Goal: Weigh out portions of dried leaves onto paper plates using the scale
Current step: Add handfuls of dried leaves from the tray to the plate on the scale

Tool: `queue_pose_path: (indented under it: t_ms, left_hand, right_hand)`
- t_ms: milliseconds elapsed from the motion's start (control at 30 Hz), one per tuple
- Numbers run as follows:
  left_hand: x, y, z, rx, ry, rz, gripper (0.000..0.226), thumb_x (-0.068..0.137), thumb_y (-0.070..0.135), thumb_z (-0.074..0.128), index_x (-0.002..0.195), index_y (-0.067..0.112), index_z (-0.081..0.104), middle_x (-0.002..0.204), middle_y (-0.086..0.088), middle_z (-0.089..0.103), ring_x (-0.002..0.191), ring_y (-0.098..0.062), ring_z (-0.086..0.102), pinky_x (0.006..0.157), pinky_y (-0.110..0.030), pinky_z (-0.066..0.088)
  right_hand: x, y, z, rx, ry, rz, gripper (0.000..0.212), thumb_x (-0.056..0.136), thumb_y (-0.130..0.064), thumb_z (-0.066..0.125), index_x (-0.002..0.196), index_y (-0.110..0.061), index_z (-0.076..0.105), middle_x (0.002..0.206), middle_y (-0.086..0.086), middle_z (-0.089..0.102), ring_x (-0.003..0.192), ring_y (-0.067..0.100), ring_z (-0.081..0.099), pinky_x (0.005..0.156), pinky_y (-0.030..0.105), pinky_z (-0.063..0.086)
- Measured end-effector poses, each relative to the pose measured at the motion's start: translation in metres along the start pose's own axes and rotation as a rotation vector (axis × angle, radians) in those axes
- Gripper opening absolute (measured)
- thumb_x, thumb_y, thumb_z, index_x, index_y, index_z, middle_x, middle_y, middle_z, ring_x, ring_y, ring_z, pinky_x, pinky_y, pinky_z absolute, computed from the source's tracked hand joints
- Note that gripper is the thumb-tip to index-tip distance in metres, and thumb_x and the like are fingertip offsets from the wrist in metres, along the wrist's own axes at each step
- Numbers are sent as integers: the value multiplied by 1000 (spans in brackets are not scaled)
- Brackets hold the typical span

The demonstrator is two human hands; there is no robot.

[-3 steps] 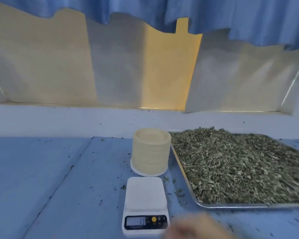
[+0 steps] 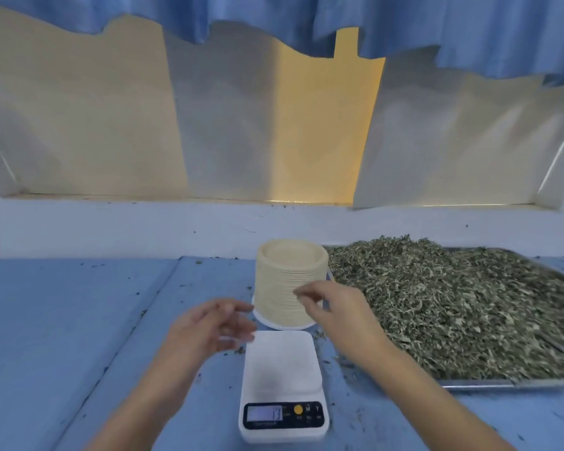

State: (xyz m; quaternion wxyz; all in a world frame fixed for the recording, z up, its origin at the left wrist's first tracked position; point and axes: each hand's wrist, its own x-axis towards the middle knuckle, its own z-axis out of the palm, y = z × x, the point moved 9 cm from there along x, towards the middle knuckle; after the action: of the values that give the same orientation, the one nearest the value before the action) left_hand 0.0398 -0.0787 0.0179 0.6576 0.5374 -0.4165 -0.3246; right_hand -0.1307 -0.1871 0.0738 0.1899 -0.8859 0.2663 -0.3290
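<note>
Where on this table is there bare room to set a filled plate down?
Widest: the table left of the scale and plate stack. A thin strip runs before the tray. Crowded between stack, scale and tray, where left hand and right hand hover.

1. Tabletop: carries every item below; its far edge meets a wall under a window recess.
2. Digital scale: at mid-width, close to the near edge, display facing the near edge; nothing on its platform.
3. Stack of paper plates: directly behind the scale, near the far edge, standing on a wider dish.
4. Tray: right of the stack and scale, just beside the stack, running to the right edge.
5. Dried leaves: heaped in the tray; loose bits on the tabletop around the scale.
6. Left hand: above the tabletop, left of the scale's far corner.
7. Right hand: in front of the stack's right side, between stack and tray; contact cannot be told.
</note>
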Motion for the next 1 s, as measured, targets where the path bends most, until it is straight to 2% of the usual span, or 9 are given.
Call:
queue_pose_path:
  t_ms: [33, 100, 167, 233, 300, 400, 600, 833, 1000]
  left_hand:
    - [18, 14, 3, -1, 129, -18, 24, 87, 27, 52, 90, 15, 73, 81, -7, 74, 76, -21, 69, 67, -26, 49]
    - [49, 12, 1, -51, 343, -79, 22, 91, 14, 46, 93, 10, 68, 80, -4, 73, 72, -16, 66, 66, -23, 48]
    - [66, -10, 3, -183, 413, -192, 21, 91, 10, 45, 93, 7, 65, 80, -5, 70, 66, -14, 62, 61, -21, 47]
    - [73, -33, 9, -224, 393, -279, 21, 91, 8, 44, 90, 6, 64, 77, -5, 69, 64, -15, 61, 58, -21, 45]
    - [78, -44, 9, -230, 417, -313, 23, 91, 8, 42, 86, 6, 64, 74, -5, 68, 62, -14, 60, 56, -20, 44]
    - [85, -54, 7, -237, 452, -325, 24, 91, 7, 41, 81, 7, 64, 70, -4, 67, 60, -14, 58, 55, -20, 41]
    - [94, -60, 23, -194, 378, -335, 23, 88, 7, 43, 81, 8, 64, 65, -1, 68, 57, -12, 58, 55, -20, 39]
    - [90, -64, 20, -267, 495, -273, 21, 87, 7, 43, 81, 7, 63, 69, -4, 65, 57, -15, 55, 55, -21, 39]
    - [87, -63, 18, -300, 551, -236, 20, 87, 7, 44, 79, 8, 62, 68, -5, 64, 57, -16, 53, 56, -22, 39]
  right_hand:
    - [24, 0, -2, -82, 58, 4, 26, 95, -23, 52, 118, -25, 65, 107, -18, 67, 99, -7, 57, 83, 11, 44]
    - [69, 6, 2, -264, 79, 30, 35, 100, -19, 43, 134, -17, 53, 130, -2, 59, 120, 14, 51, 95, 31, 44]
    - [95, 26, 27, -380, -22, 76, 39, 101, -17, 38, 140, -15, 46, 133, 6, 56, 123, 24, 50, 94, 38, 45]
    - [107, 39, 47, -503, -99, 73, 35, 101, -15, 36, 132, -10, 52, 126, 12, 61, 115, 30, 55, 92, 41, 47]
    - [115, 45, 60, -554, -126, 48, 32, 101, -15, 35, 123, -8, 58, 120, 13, 64, 109, 31, 58, 90, 41, 47]
    - [117, 54, 73, -541, -145, 40, 33, 101, -16, 35, 121, -9, 60, 116, 14, 64, 106, 32, 58, 86, 39, 48]
    - [122, 52, 81, -616, -133, -53, 26, 98, -7, 38, 114, -8, 58, 102, 13, 65, 96, 31, 60, 69, 31, 38]
    - [122, 46, 82, -666, -157, -86, 26, 89, 5, 39, 104, -5, 57, 99, 14, 63, 93, 31, 59, 66, 31, 33]
    - [119, 43, 87, -739, -114, -149, 30, 87, 8, 40, 112, -3, 53, 106, 15, 59, 100, 30, 53, 71, 31, 35]
